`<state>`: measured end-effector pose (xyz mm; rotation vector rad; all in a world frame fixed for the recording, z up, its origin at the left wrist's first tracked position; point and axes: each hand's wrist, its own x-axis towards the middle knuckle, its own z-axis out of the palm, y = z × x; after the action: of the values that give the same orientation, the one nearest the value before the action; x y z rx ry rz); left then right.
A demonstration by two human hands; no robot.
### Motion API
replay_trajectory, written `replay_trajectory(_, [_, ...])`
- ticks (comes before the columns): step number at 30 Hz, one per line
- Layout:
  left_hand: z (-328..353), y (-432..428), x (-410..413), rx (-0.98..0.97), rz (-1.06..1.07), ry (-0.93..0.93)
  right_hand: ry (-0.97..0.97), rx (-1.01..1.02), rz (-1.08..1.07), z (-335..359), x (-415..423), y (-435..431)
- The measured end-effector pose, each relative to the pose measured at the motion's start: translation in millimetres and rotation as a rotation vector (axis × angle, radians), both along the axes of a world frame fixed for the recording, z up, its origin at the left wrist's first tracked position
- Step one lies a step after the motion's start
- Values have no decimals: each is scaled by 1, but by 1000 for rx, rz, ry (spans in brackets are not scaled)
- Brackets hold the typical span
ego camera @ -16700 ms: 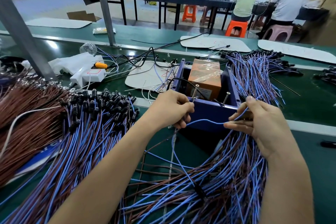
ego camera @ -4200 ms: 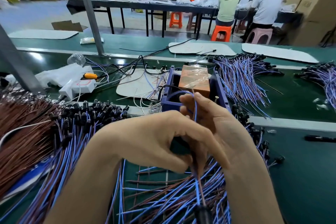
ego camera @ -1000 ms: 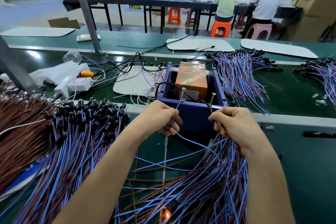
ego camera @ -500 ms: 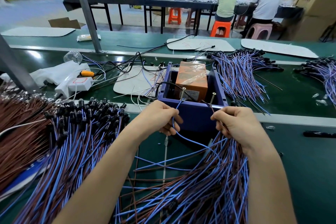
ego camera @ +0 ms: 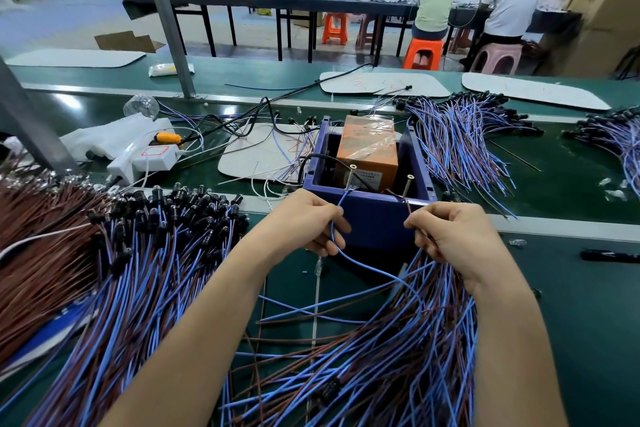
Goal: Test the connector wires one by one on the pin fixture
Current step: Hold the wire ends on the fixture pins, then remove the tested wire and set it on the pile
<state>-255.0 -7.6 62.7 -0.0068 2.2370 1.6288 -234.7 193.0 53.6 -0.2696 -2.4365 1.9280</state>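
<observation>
The pin fixture is a dark blue box [ego camera: 372, 218] with an orange block [ego camera: 369, 149] inside and two upright screws, a left pin [ego camera: 350, 174] and a right pin [ego camera: 407, 185], at its near rim. My left hand [ego camera: 306, 222] pinches the blue wire [ego camera: 363, 263], whose end reaches up to the left pin. My right hand [ego camera: 453, 236] pinches a brown wire end just below the right pin. The wire runs down into the loose pile of blue and brown wires [ego camera: 381, 357] under my right forearm.
A big heap of blue and brown wires with black connectors [ego camera: 166, 218] fills the left side. More wire bundles [ego camera: 460, 142] lie right of the fixture. A white power strip [ego camera: 145, 159], white boards and a black pen [ego camera: 609, 256] rest on the green belt. People sit at far tables.
Both hands have stayed at the fixture's near rim for the last second, holding the wire ends at the pins. Earlier they were close together over the pile.
</observation>
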Motion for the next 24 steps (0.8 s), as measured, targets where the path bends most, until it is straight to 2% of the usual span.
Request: replay_trajectory(24, [3, 0, 2, -23, -22, -3, 15, 31, 12, 1, 1, -1])
